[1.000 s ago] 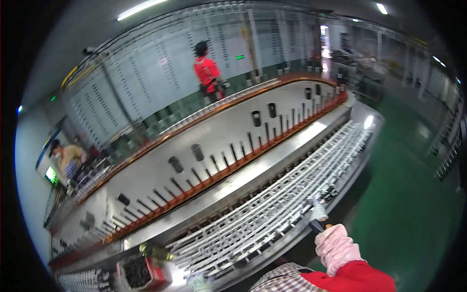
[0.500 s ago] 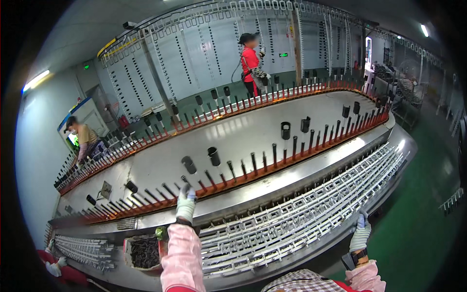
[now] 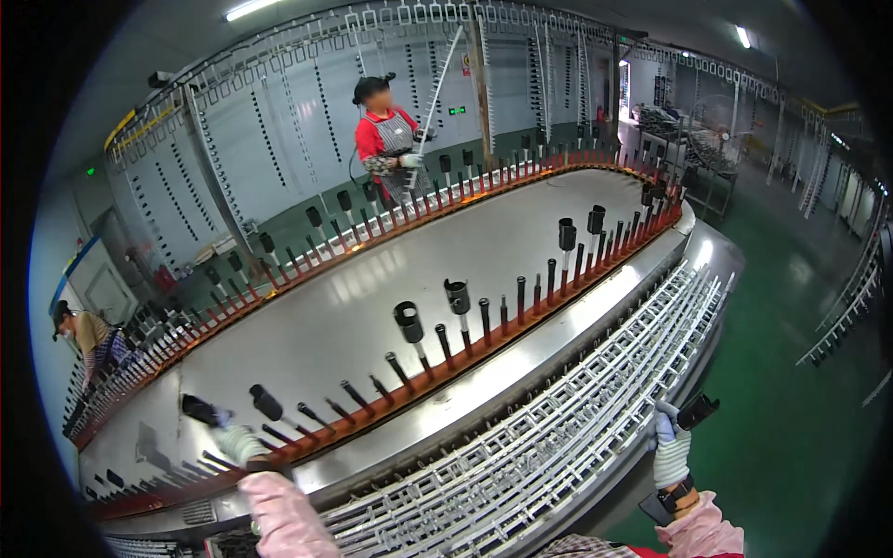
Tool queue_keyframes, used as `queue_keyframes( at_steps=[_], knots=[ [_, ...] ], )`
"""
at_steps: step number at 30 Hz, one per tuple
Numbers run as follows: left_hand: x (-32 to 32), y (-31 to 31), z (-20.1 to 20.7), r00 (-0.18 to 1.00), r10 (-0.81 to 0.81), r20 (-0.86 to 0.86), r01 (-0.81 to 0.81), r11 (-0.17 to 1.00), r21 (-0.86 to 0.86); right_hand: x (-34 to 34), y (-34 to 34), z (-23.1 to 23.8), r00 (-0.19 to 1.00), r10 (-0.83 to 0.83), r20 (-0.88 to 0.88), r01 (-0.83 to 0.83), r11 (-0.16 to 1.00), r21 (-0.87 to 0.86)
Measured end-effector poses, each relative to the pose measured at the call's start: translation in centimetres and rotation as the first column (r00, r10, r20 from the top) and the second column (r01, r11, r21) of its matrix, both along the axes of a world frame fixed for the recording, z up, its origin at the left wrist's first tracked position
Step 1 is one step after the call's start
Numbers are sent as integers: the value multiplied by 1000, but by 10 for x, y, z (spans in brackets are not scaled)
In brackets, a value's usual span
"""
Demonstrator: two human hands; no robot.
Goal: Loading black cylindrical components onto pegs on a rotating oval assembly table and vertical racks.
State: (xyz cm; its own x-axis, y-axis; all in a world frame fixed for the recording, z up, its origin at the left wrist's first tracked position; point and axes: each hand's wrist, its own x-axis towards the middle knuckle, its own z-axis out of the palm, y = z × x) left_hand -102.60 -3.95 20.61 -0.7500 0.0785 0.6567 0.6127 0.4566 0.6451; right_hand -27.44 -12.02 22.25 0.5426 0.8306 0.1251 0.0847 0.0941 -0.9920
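My left hand (image 3: pixel 240 441), in a striped white-and-grey glove, reaches over the near side of the conveyor (image 3: pixel 409 389). Its fingers are closed at the end of a short black cylinder (image 3: pixel 198 409), which lies tilted toward the left. Low at the right, my right hand (image 3: pixel 671 450) in a matching glove grips another black cylinder (image 3: pixel 697 411) with a notched rim, held beyond the table edge. Similar black cylinders, including one with an open top (image 3: pixel 407 322), sit on upright rods along the conveyor, between thinner dark-tipped pins.
Long silvery metal racks (image 3: pixel 558 428) lie heaped on the bench before me. A steel platform (image 3: pixel 372 279) fills the loop's middle. Across it a person in red (image 3: pixel 386 139) holds a long white rack; another person (image 3: pixel 93 339) bends over the far-left side. Racks hang overhead.
My left hand has moved left along the conveyor to another black cylinder. A black cylinder now shows in my right hand, where none was visible before. My view has turned right.
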Motion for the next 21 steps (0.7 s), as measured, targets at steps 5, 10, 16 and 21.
queue_keyframes(
  at_steps=[5, 10, 16, 21],
  knots=[
    [87, -23, 89, 763, -475, 438, 206, 821, 532, -5, 68, 3, 995, 100, 28, -102, 987, 122],
    [257, 21, 42, 376, -787, 488, 835, 516, 190, -46, 179, 2, 959, 269, 89, -281, 940, 191],
    [281, 67, -4, 257, -814, 521, 695, 530, 486, -79, 234, -20, 897, 418, 145, -436, 890, 133],
    [242, 52, 51, 555, -428, 713, 405, 888, 217, -117, 268, -26, 845, 531, 66, -535, 832, 148]
  ],
)
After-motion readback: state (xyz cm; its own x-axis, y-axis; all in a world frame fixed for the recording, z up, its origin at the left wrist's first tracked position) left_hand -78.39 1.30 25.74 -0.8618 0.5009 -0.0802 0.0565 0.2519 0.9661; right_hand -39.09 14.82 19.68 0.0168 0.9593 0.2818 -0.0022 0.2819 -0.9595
